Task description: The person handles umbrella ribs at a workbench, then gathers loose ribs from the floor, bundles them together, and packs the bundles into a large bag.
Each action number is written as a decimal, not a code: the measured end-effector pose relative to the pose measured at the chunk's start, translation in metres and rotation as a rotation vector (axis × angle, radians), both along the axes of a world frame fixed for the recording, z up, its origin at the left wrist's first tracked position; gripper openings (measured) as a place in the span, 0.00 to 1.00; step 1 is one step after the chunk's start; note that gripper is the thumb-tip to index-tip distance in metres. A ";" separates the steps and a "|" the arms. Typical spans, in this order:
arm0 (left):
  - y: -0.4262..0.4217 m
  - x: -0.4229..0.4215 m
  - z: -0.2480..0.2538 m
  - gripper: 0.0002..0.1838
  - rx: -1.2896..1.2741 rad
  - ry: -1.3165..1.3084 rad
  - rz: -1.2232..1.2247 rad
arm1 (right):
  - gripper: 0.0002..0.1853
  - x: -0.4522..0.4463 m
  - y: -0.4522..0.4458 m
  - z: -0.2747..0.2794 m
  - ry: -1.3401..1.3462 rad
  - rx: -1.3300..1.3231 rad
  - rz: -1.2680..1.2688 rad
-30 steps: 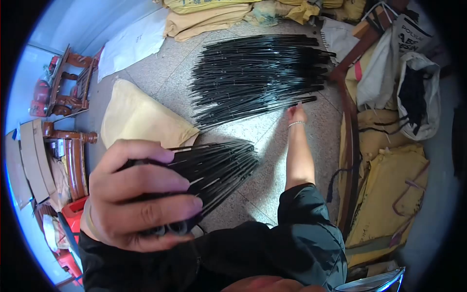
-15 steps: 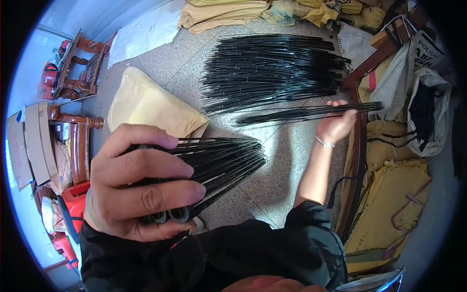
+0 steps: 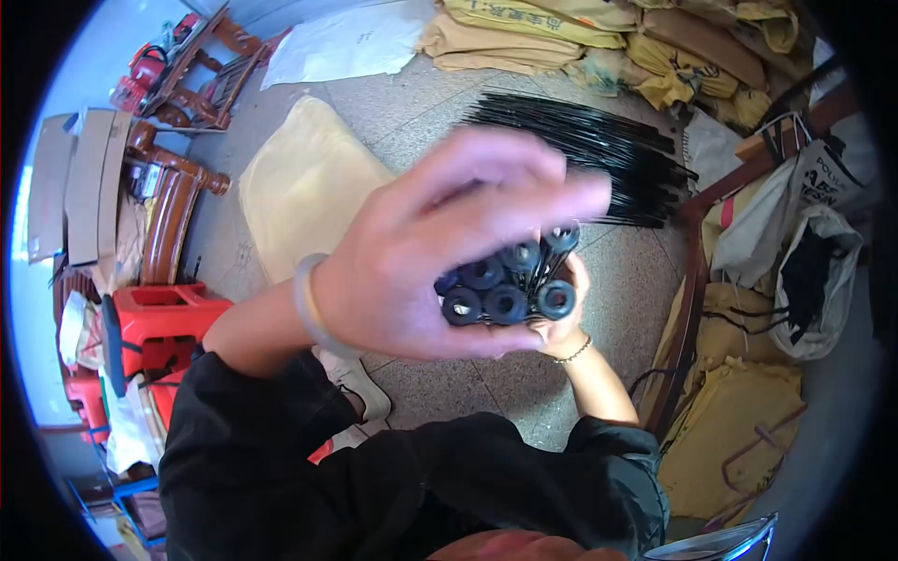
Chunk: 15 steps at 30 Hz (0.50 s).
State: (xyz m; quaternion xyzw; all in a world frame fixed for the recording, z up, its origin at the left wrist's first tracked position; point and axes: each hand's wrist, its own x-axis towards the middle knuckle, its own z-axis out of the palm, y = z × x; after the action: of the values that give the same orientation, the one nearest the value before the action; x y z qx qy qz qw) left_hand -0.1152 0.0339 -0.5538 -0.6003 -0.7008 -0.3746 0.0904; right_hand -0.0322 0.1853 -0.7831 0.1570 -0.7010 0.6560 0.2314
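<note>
Floor (image 3: 440, 383), speckled and tiled, underlying all. Pile of black rods (image 3: 617, 136), laid flat in rough parallel on the floor beyond the hands, its near part hidden behind the left hand. Pale yellow sack (image 3: 304, 178), flat on the floor, left of the pile. Red plastic stool (image 3: 154, 327), at the left side. Left hand (image 3: 402, 262), near the camera, blurred: thumb beneath the ends of the held rods, fingers arched over them; whether they press cannot be told. Right hand (image 3: 569, 332), partly covered, apparently clamped on the same rods from beyond and the right. Held bundle of black rods (image 3: 541, 278), off the floor between the two hands, its shafts largely concealed. Round hollow ends (image 3: 506, 291), black, clustered, facing the camera. Change recorded: half a second ago the right hand stood apart, off to the right, carrying a slim bunch above the floor while the left held the thick bundle; now both hands meet at one load, and the slim bunch cannot be picked out separately. Judged significance: the bunch has probably joined the held bundle, the left hand's grasp perhaps loosened to admit or arrange it.
</note>
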 end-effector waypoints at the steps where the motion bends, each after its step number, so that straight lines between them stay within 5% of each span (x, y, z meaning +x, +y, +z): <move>1: -0.002 -0.002 -0.010 0.44 0.135 -0.119 -0.027 | 0.72 0.000 -0.005 -0.028 -0.139 -0.099 0.022; 2: -0.002 -0.005 -0.027 0.44 0.137 -0.112 -0.012 | 0.71 0.007 -0.007 -0.030 -0.030 0.227 -0.109; 4: -0.009 -0.008 -0.079 0.58 0.455 -0.551 -0.244 | 0.68 0.013 -0.005 -0.072 -0.340 0.088 -0.006; 5: -0.017 -0.007 -0.115 0.58 0.457 -0.535 -0.203 | 0.65 0.012 -0.005 -0.100 -0.436 0.066 0.069; 7: -0.034 0.001 -0.196 0.63 -0.173 -1.109 -0.008 | 0.57 0.012 -0.013 -0.123 -0.554 -0.093 0.163; 8: -0.033 0.004 -0.227 0.58 -0.016 -1.063 -0.006 | 0.53 0.012 -0.018 -0.128 -0.581 -0.233 0.167; 10: -0.022 0.003 -0.297 0.53 0.181 -0.593 0.224 | 0.42 0.004 -0.018 -0.182 -0.585 -0.070 0.044; 11: -0.014 0.002 -0.285 0.51 0.201 -0.719 0.282 | 0.34 0.001 -0.024 -0.117 -0.642 -0.245 0.052; 12: -0.005 -0.001 -0.272 0.50 0.226 -0.845 0.335 | 0.35 -0.006 -0.013 -0.132 -0.600 -0.010 0.049; 15: 0.011 -0.023 -0.247 0.39 0.294 -0.970 0.473 | 0.42 -0.023 -0.012 -0.072 -0.507 0.018 0.032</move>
State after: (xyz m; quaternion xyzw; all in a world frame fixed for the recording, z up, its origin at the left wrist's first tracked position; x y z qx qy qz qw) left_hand -0.1381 0.0451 -0.8005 -0.1665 -0.7180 -0.6713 -0.0779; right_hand -0.0549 0.1731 -0.8550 0.0005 -0.7397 0.6720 0.0362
